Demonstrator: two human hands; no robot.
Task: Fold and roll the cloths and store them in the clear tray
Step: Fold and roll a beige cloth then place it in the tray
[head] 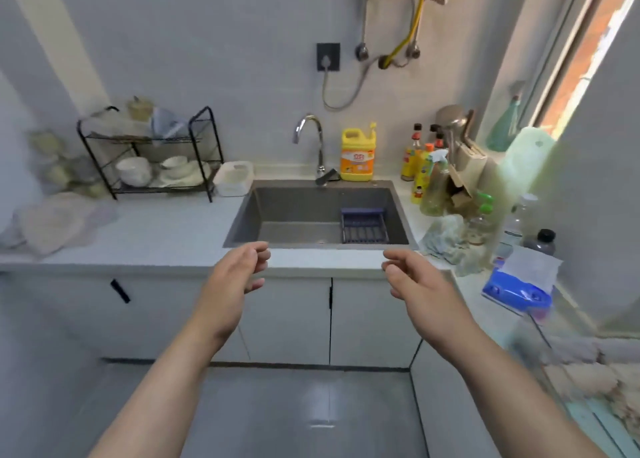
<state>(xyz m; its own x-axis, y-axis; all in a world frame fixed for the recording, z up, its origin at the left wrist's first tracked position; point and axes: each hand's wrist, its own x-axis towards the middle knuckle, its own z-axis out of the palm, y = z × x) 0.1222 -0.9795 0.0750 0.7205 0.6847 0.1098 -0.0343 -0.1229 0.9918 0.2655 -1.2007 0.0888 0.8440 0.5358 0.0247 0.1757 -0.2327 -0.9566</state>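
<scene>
Left hand (235,274), right hand (415,284) empty before sink (294,208), beige cloth (52,225) far left

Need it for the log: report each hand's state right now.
Left hand: open, fingers loosely curled, holding nothing.
Right hand: open, fingers loosely curled, holding nothing.

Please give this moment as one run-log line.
phase: no cloth held | left hand: open, empty | right hand: open, empty | cloth: crumpled on counter right of sink
</scene>
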